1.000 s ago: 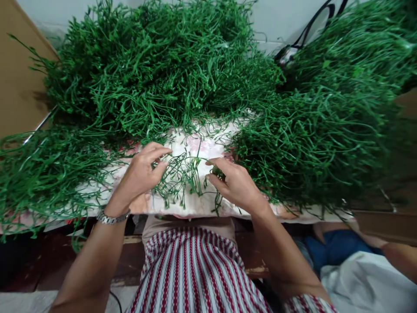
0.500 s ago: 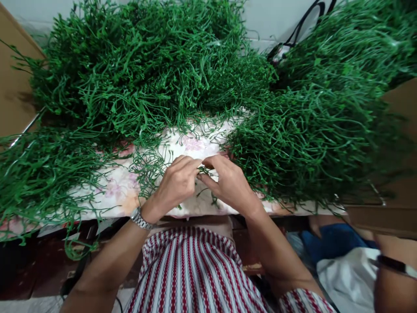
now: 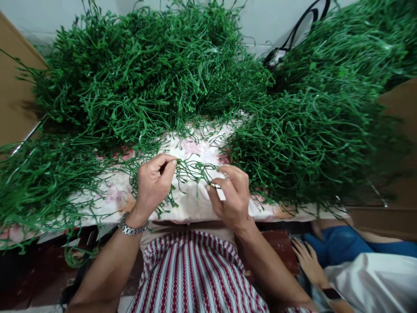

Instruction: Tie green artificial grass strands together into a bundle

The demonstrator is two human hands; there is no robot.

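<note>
the step in hand looked to be the sorting or drawing out of a few loose green stems (image 3: 199,168), which stretched between the two hands above the middle of the cloth. the left hand (image 3: 152,181) was pinched narrow, thumb and forefinger closed on one end of them; the right hand (image 3: 233,195) was curled at the other end, its fingertips near together, though i could not tell whether they gripped anything. the next move seemed to call for a light, steady pinch and some care with the tangled ends. beneath lay a pale flowered cloth (image 3: 190,208), with a large green heap (image 3: 146,74) along the back, another heap on the right (image 3: 312,143) close by the right hand, and a thinner spread on the left (image 3: 42,178) whose strands hung over the front edge. brown boards stood at either side, the left one (image 3: 16,87) plainer to see, and a light wall (image 3: 256,21) rose behind, with a black strap (image 3: 295,30) looped against it. at the lower right, a co-worker's hand (image 3: 309,263) rested beside blue clothing (image 3: 342,243).
</note>
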